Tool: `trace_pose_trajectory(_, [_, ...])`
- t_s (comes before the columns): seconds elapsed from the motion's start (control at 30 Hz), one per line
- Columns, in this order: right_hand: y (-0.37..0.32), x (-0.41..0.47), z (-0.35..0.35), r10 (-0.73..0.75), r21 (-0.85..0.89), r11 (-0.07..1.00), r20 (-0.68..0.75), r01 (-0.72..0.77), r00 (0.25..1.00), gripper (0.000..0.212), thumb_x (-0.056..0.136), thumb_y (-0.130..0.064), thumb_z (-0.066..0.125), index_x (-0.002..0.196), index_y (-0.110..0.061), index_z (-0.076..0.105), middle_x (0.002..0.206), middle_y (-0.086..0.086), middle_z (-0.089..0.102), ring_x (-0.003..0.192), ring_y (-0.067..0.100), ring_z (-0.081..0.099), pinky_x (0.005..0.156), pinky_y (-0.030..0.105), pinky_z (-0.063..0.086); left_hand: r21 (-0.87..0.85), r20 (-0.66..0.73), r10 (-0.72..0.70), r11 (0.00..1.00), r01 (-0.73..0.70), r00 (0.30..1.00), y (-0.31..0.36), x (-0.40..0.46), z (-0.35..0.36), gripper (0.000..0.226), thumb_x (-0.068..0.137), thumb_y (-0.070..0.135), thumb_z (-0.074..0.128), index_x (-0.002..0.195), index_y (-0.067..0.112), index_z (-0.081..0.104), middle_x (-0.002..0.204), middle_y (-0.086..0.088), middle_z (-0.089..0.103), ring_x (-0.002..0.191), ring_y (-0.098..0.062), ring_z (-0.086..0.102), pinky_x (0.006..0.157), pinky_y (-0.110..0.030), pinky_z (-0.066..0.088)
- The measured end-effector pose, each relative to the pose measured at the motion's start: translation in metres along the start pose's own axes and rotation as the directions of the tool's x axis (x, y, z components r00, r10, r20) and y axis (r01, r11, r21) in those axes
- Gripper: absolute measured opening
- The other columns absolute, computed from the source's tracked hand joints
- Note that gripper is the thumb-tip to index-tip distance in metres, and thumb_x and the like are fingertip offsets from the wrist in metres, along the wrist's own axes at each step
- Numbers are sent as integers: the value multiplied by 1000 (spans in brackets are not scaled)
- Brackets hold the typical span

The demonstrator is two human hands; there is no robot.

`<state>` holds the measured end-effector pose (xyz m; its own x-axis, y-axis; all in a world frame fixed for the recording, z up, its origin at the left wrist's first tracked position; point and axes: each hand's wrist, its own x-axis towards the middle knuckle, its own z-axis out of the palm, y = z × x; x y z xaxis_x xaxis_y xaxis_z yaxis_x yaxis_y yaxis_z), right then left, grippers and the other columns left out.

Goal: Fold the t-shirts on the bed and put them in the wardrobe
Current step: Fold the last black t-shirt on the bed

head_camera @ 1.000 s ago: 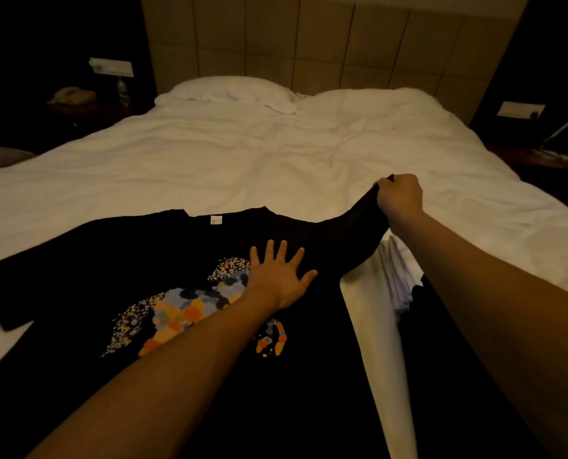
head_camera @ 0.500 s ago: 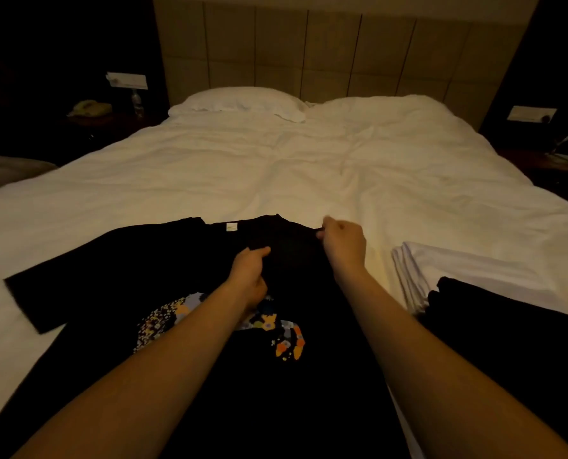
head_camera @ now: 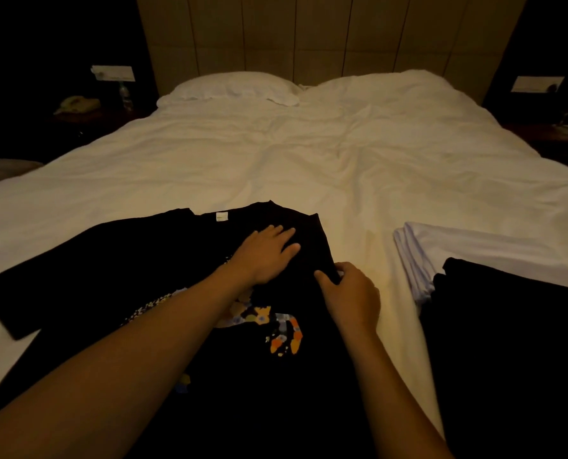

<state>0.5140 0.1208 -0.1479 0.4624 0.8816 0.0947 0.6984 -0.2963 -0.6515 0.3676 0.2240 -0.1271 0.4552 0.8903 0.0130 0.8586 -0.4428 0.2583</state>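
A black t-shirt (head_camera: 117,260) with a coloured print lies face up on the white bed (head_camera: 309,167). Its right sleeve is folded in over the chest, while the left sleeve still lies spread out. My left hand (head_camera: 266,253) presses flat on the folded part just below the collar. At the folded right edge, my right hand (head_camera: 352,296) pinches the cloth between thumb and fingers. To the right lie a folded white t-shirt (head_camera: 458,250) and a folded black garment (head_camera: 514,326) partly on top of it.
A white pillow (head_camera: 233,86) lies at the head of the bed below a padded headboard (head_camera: 309,34). On the left, a dark nightstand carries a telephone (head_camera: 77,104) and a bottle (head_camera: 125,94). Another nightstand stands at the right.
My right hand carried the right sleeve from out at the side in over the chest, then slid down the folded edge. My left hand opened and moved up onto the fold.
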Motion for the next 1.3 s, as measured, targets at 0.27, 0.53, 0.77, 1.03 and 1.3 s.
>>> trace_pose_trajectory(0.27, [2, 4, -6, -16, -99, 995, -22, 14, 1000, 36, 104, -36, 39, 108, -9, 62, 99, 8, 66, 86, 23, 58, 75, 34, 46, 46, -2, -28, 999, 28, 1000, -8, 5, 20, 54, 105, 50, 15, 156, 32, 15, 165, 2, 8, 151, -14, 2, 121, -38, -1])
trace_pose_trajectory(0.53, [3, -2, -17, -78, -111, 991, -60, 71, 995, 32, 100, -35, 51, 129, -22, 54, 120, 3, 60, 103, 19, 53, 79, 28, 42, 83, -84, 23, 996, -16, 996, 2, -21, 14, 61, 101, 59, 17, 156, 34, 14, 165, 2, 7, 151, -15, -1, 121, -40, -2])
trace_pose_trajectory(0.77, [2, -4, -14, -164, -254, 949, 117, 189, 979, 42, 103, -38, 39, 142, -26, 50, 153, -1, 40, 141, 23, 33, 114, 39, 28, 201, 46, 19, 979, -28, 999, -2, -66, 20, 69, 95, 69, 20, 156, 39, 4, 165, 3, -1, 151, -15, -4, 121, -40, -3])
trace_pose_trajectory(1.03, [-37, -35, -24, -310, -125, 939, 94, 321, 946, 49, 104, -39, 37, 150, -21, 39, 159, 0, 30, 149, 19, 19, 119, 37, 20, -104, -198, -183, 981, 165, 963, -8, -131, -31, 60, 102, 54, 29, 156, 29, 21, 164, 0, 14, 151, -18, 9, 120, -35, 12])
trace_pose_trajectory(1.3, [-116, -101, 11, -477, 63, 877, 250, 477, 843, 52, 103, -41, 41, 151, -22, 36, 158, -2, 31, 148, 15, 19, 119, 32, 21, -326, -321, -485, 863, 385, 814, -87, -240, -63, 61, 101, 46, 40, 152, 14, 33, 155, -8, 37, 142, -23, 34, 112, -33, 29])
